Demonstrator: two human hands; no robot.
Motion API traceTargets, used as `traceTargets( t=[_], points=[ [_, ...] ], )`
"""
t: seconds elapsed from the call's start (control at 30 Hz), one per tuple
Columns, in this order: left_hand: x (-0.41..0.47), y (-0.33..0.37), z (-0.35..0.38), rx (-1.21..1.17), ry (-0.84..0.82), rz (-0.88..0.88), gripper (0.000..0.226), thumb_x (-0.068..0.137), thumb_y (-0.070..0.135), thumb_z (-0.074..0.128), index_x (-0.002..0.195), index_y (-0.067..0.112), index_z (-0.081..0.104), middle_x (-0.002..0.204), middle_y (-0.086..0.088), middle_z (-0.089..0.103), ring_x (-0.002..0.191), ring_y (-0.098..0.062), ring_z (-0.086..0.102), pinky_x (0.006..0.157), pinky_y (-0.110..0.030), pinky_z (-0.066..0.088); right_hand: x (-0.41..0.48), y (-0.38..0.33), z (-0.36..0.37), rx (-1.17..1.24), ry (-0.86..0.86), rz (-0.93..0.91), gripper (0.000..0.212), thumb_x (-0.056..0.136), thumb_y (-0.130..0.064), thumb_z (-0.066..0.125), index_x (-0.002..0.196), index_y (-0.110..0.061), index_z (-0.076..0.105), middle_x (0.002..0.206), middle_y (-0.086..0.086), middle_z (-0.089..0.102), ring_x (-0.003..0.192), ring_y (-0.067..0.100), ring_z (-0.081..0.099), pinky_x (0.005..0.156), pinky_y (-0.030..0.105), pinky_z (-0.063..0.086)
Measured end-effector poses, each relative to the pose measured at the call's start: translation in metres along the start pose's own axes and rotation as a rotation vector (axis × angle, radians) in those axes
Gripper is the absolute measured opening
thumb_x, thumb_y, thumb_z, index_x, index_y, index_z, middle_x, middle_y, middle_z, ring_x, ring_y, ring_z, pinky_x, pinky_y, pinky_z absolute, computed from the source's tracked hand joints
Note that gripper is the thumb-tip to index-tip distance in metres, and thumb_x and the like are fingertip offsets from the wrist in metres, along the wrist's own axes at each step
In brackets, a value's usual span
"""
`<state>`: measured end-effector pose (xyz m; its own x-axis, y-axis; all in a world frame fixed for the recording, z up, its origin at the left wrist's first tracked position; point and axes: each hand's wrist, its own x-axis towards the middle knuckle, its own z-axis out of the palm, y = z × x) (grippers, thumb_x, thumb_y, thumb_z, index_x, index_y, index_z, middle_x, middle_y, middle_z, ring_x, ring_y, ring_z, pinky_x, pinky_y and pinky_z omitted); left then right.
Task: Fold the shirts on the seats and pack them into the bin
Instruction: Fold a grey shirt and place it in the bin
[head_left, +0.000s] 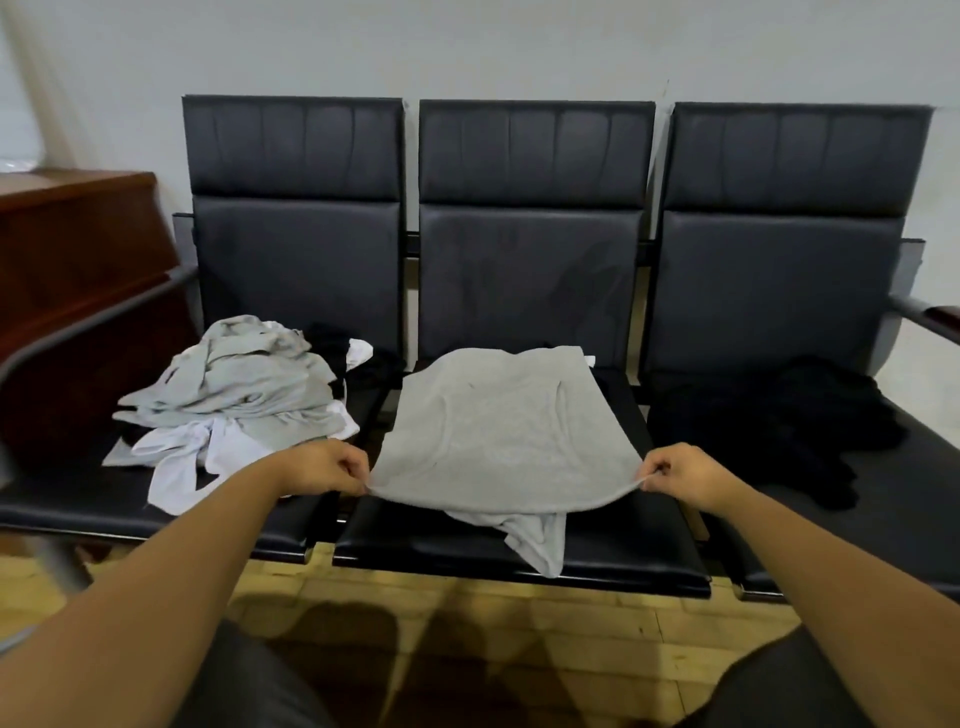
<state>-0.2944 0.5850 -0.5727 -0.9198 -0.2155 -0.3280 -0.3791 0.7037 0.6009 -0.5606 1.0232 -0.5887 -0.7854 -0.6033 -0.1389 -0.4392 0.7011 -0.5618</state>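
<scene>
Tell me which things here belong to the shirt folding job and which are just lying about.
Part of the job:
- grey shirt, pinched at its near edge by the left hand and right hand
- grey and white heap
- black clothes
- seats
No bin is in view.

Lying about:
- wooden cabinet

Shirts (506, 426) on black seats (623, 545)
</scene>
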Motion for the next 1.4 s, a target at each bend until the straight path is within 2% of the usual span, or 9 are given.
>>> traceTargets(
  t=[0.3, 0.4, 0.6, 0.7, 0.87, 0.97, 1.13, 1.27, 1.4],
  points=[
    [0.005, 0.009, 0.025, 0.344, -0.318, -0.103, 0.020, 0.086, 0.044, 0.075, 0.087, 0.024, 0.074, 0.090, 0.007, 0.068, 0.087, -0.011, 0.060, 0.084, -0.027, 0.046, 0.004, -0.009, 0.021, -0.484, -0.330, 0.028, 0.013, 0.084, -0.023, 0.075, 0.077, -0.014, 0.071, 0.094, 0.003, 0.069, 0.086, 0.018, 0.064, 0.082, 0.035, 0.053],
    [0.022, 0.019, 0.018, 0.169, -0.073, -0.068, 0.046, 0.089, 0.058, 0.066, 0.096, 0.013, 0.070, 0.086, 0.003, 0.062, 0.083, -0.013, 0.058, 0.080, -0.029, 0.044, 0.020, -0.029, 0.011, -0.262, -0.305, 0.045, 0.028, 0.088, -0.035, 0.074, 0.073, -0.012, 0.068, 0.078, 0.001, 0.063, 0.075, 0.016, 0.059, 0.073, 0.030, 0.048],
    [0.089, 0.045, -0.008, -0.032, 0.468, -0.076, 0.025, 0.094, 0.041, 0.067, 0.097, 0.016, 0.067, 0.098, -0.001, 0.069, 0.096, -0.020, 0.062, 0.085, -0.035, 0.048, 0.095, -0.060, -0.001, 0.113, 0.219, 0.103, 0.039, 0.089, -0.024, 0.071, 0.096, 0.014, 0.066, 0.095, 0.030, 0.068, 0.081, 0.036, 0.065, 0.072, 0.040, 0.051],
    [0.137, 0.049, -0.023, -0.240, 0.511, -0.129, 0.022, 0.095, 0.042, 0.065, 0.090, 0.020, 0.066, 0.099, -0.005, 0.070, 0.099, -0.022, 0.064, 0.097, -0.042, 0.051, 0.144, -0.065, -0.009, 0.278, 0.284, 0.178, 0.026, 0.086, -0.020, 0.074, 0.078, 0.003, 0.062, 0.076, 0.019, 0.057, 0.075, 0.029, 0.056, 0.068, 0.038, 0.046],
    [0.220, 0.028, -0.028, -0.517, 0.568, -0.278, 0.037, 0.093, 0.043, 0.065, 0.088, 0.006, 0.067, 0.087, -0.008, 0.066, 0.091, -0.029, 0.065, 0.087, -0.040, 0.051, 0.222, -0.058, -0.006, 0.451, 0.324, 0.270, 0.034, 0.085, -0.021, 0.079, 0.106, 0.002, 0.068, 0.087, 0.007, 0.064, 0.079, 0.020, 0.062, 0.072, 0.034, 0.053],
    [0.254, 0.023, -0.026, -0.505, 0.589, -0.348, 0.044, 0.096, 0.047, 0.061, 0.080, 0.006, 0.061, 0.075, -0.010, 0.057, 0.077, -0.028, 0.057, 0.075, -0.037, 0.046, 0.257, -0.049, -0.001, 0.460, 0.327, 0.301, 0.038, 0.085, -0.028, 0.079, 0.107, 0.001, 0.068, 0.097, 0.011, 0.068, 0.077, 0.018, 0.062, 0.066, 0.029, 0.052],
    [0.293, -0.002, -0.011, -0.456, 0.602, -0.475, 0.055, 0.092, 0.040, 0.068, 0.125, -0.003, 0.060, 0.122, -0.016, 0.063, 0.114, -0.038, 0.060, 0.097, -0.041, 0.049, 0.296, -0.028, 0.014, 0.552, 0.342, 0.368, 0.044, 0.085, -0.033, 0.079, 0.112, -0.002, 0.065, 0.108, 0.009, 0.068, 0.096, 0.024, 0.066, 0.082, 0.034, 0.056],
    [0.304, -0.017, -0.004, -0.309, 0.647, -0.485, 0.041, 0.089, 0.031, 0.075, 0.099, -0.007, 0.066, 0.105, -0.024, 0.069, 0.100, -0.040, 0.066, 0.090, -0.048, 0.055, 0.305, -0.012, 0.021, 0.520, 0.365, 0.337, 0.031, 0.085, -0.020, 0.080, 0.100, 0.005, 0.070, 0.106, 0.019, 0.071, 0.097, 0.031, 0.069, 0.091, 0.045, 0.057],
    [0.306, -0.013, -0.007, -0.327, 0.715, -0.485, 0.040, 0.089, 0.025, 0.076, 0.106, -0.010, 0.067, 0.107, -0.026, 0.069, 0.101, -0.041, 0.066, 0.084, -0.044, 0.054, 0.303, -0.012, 0.020, 0.586, 0.429, 0.294, 0.013, 0.086, -0.011, 0.078, 0.090, -0.005, 0.067, 0.089, 0.004, 0.066, 0.083, 0.015, 0.062, 0.072, 0.027, 0.054]
  ],
)
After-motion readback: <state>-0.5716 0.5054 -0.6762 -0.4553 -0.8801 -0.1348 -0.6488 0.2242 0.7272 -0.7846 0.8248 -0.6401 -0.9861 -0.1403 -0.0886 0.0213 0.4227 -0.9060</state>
